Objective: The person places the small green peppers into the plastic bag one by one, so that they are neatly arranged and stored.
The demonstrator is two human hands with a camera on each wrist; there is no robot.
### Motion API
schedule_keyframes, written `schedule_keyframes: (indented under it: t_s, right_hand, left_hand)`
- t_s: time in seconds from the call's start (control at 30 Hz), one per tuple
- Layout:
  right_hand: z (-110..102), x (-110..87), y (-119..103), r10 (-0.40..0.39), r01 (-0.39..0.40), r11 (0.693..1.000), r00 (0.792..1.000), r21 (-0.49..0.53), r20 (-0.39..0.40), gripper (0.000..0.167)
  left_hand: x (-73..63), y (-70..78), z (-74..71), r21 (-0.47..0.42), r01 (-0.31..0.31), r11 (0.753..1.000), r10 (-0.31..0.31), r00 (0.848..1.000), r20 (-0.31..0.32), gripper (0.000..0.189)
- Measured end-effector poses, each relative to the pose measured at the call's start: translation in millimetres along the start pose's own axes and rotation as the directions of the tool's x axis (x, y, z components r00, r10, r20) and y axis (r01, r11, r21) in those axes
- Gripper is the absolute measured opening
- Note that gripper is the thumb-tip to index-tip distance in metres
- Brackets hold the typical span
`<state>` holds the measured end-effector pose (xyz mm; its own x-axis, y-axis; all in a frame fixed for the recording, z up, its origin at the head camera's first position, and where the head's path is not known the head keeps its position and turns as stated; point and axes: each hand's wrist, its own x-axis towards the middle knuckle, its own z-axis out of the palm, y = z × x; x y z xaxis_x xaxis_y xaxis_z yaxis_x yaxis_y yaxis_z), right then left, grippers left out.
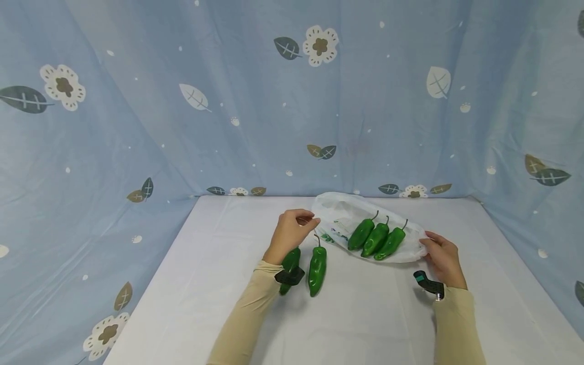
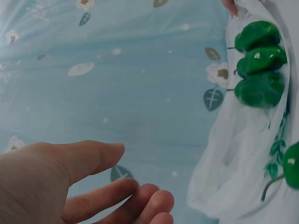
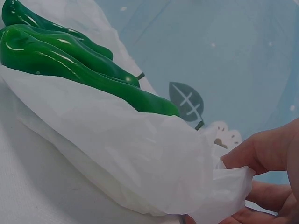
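A white plastic bag (image 1: 335, 210) with a green leaf print lies spread at the back of the table. Three green peppers (image 1: 376, 238) rest side by side on it, stems pointing away. My right hand (image 1: 444, 257) pinches the bag's right end between thumb and fingers, as the right wrist view shows. Just off the bag's left end is my left hand (image 1: 292, 230), its thumb and fingers apart with nothing between them in the left wrist view. One more green pepper (image 1: 317, 271) lies below that hand. Another pepper (image 1: 285, 290) is partly hidden under the left wrist.
A white cloth (image 1: 356, 319) covers the table. Behind and at both sides hangs a blue curtain (image 1: 255, 101) printed with leaves and flowers. Each wrist wears a dark strap mount, the right mount (image 1: 428, 285) standing just above the cloth.
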<state>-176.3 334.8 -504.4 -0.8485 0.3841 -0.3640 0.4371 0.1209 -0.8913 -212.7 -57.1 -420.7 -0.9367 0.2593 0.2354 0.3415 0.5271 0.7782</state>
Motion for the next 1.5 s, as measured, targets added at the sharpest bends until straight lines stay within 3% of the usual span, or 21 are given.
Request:
schedule_keyframes:
  t_s: [0.23, 0.47, 0.7, 1.2, 1.5]
  right_hand:
    - [-0.6, 0.7, 2.2, -0.015, 0.015, 1.000, 1.000, 0.006, 0.006, 0.064]
    - [-0.2, 1.7, 3.8, -0.048, 0.046, 0.998, 0.998, 0.049, 0.035, 0.064]
    - [-0.1, 2.1, 3.9, -0.030, 0.029, 0.999, 0.999, 0.040, 0.021, 0.064]
    - [-0.8, 0.2, 5.3, -0.029, 0.028, 0.999, 0.999, 0.038, 0.015, 0.063]
    - [-1.3, 1.3, 4.7, -0.021, 0.020, 0.999, 0.999, 0.038, 0.030, 0.064]
  left_hand:
    - [-8.5, -8.0, -19.3, -0.075, 0.038, 0.996, -0.041, 0.998, -0.050, 0.030]
    - [-17.4, -30.0, -34.4, -0.104, 0.078, 0.991, -0.091, 0.988, -0.124, 0.027]
    - [-27.5, -46.9, -45.6, -0.117, 0.131, 0.984, -0.150, 0.974, -0.169, 0.028]
    - [-44.9, -70.9, -54.6, -0.097, 0.234, 0.967, -0.249, 0.948, -0.196, 0.029]
    - [-55.4, -86.2, -52.9, -0.080, 0.279, 0.957, -0.289, 0.935, -0.206, 0.027]
